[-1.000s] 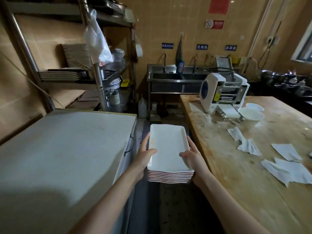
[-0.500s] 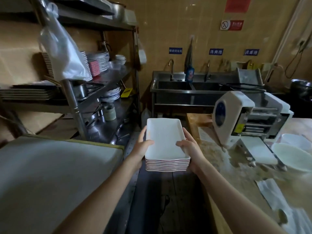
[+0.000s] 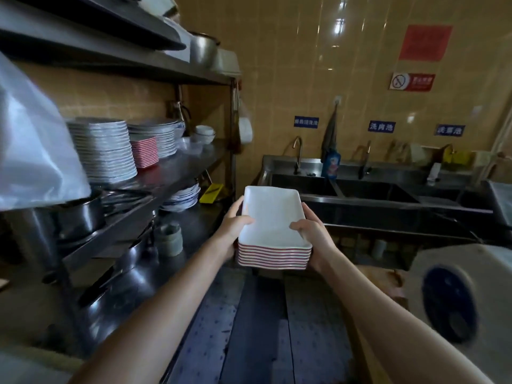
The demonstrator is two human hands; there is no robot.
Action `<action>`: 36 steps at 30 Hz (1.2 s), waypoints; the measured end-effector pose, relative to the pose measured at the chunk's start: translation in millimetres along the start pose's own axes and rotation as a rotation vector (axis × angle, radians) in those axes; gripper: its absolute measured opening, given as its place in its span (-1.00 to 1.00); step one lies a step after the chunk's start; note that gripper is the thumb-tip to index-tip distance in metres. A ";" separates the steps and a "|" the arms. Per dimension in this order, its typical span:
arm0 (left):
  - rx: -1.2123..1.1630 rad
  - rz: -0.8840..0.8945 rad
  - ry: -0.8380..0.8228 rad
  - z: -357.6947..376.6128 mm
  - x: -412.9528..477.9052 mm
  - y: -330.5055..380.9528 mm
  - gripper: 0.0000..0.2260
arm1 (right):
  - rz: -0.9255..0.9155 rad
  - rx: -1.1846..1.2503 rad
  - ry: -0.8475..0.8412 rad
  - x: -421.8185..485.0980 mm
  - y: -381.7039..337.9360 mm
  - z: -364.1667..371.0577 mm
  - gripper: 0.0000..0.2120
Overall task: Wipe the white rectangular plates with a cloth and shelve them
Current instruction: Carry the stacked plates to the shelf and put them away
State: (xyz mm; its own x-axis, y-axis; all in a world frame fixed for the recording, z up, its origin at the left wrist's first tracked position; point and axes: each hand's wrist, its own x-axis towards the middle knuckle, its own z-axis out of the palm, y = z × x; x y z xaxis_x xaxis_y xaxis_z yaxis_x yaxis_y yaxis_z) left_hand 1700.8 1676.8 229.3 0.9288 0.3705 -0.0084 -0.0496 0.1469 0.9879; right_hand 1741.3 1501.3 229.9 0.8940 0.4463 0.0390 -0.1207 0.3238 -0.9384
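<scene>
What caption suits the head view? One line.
Left hand and right hand hold a stack of white plates beside the steel shelving.

stack of white rectangular red-edged plates (image 3: 273,217) mid-aisle, left hand (image 3: 232,227) gripping its left side, right hand (image 3: 313,234) its right. steel shelf rack (image 3: 177,167) to left; tall stack of round metal plates (image 3: 104,151) on middle shelf. long steel sink (image 3: 360,189) behind, against wall. white machine (image 3: 457,295) near right.

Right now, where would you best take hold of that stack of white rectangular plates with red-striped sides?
By its two long sides, from left and right, as the left hand and right hand hold it now. The stack of white rectangular plates is several high, so thumbs over the top rim likely keep it from sliding, and the long sides give fingers room.
</scene>
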 end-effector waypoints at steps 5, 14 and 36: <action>0.023 -0.018 0.053 -6.1 102.2 14.3 -0.42 | 0.023 0.024 -0.073 105.1 -6.2 -2.5 -0.41; -0.027 -0.037 0.236 -29.3 253.1 4.1 -0.39 | 0.092 0.077 -0.227 302.9 20.3 -11.3 -0.32; 0.040 0.227 0.904 -152.0 498.6 88.7 -0.41 | 0.182 0.011 -0.704 665.6 18.6 161.2 -0.44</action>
State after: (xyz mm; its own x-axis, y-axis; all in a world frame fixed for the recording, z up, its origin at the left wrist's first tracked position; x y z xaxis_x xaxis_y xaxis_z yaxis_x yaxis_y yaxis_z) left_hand 2103.6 2014.0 289.2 0.2586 0.9623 0.0844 -0.1668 -0.0415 0.9851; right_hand 2264.6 1938.9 293.8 0.3706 0.9237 0.0975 -0.2491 0.2000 -0.9476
